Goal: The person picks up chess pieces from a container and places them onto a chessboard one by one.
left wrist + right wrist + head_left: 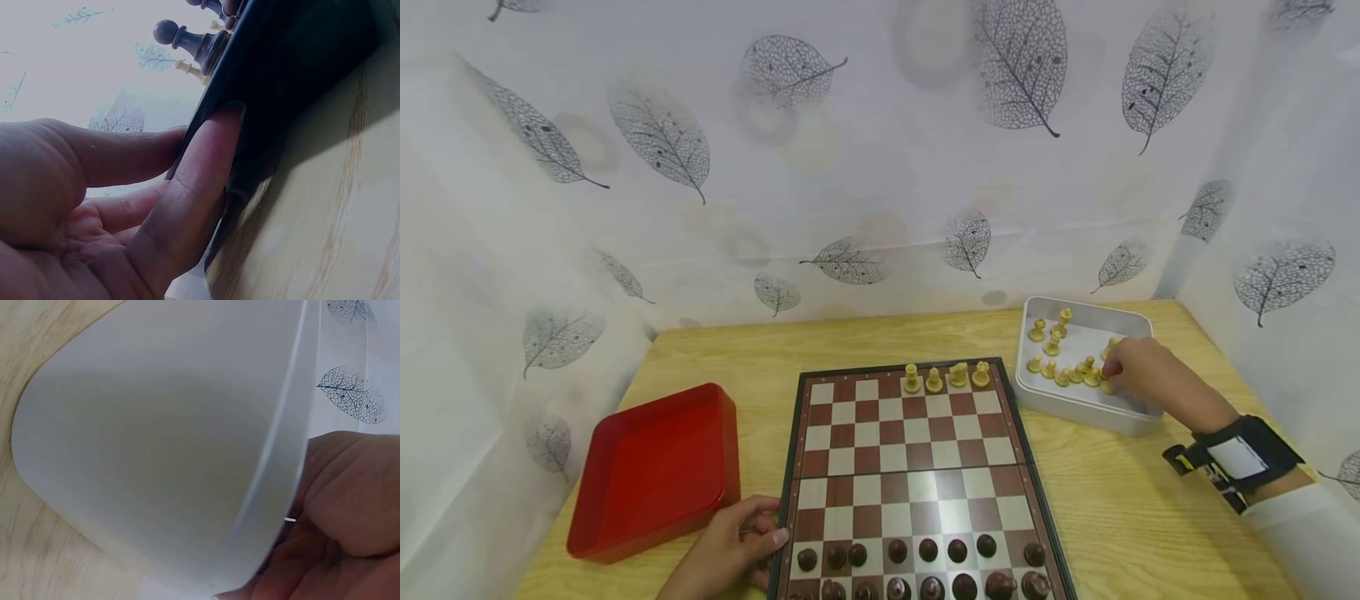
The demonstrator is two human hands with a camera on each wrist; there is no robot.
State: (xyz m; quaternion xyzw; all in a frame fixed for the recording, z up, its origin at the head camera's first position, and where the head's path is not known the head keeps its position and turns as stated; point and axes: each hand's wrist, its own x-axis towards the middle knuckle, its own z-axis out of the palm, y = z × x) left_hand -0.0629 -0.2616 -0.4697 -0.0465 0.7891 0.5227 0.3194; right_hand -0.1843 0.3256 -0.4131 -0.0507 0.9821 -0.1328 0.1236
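Note:
A brown-and-white chessboard [891, 432] lies on the table. My left hand [730, 546] pinches its near left edge, thumb on top and a finger [187, 181] against the underside. Dark chess pieces [928, 549] stand in two rows at the near end. At the far end stand several cream chess pieces [934, 381], toward the right. My right hand [1157, 379] reaches into a white tray [1078, 408] among more cream chess pieces [1052, 342]. Its fingertips are partly hidden, and the tray wall [162, 444] blocks them in the right wrist view, so a hold on a piece cannot be confirmed.
To the board's left sits a red tray [658, 462] on the wooden table [737, 350]. The white tray stands close to the board's far right corner. A leaf-patterned cloth [880, 167] hangs behind the table and along its sides.

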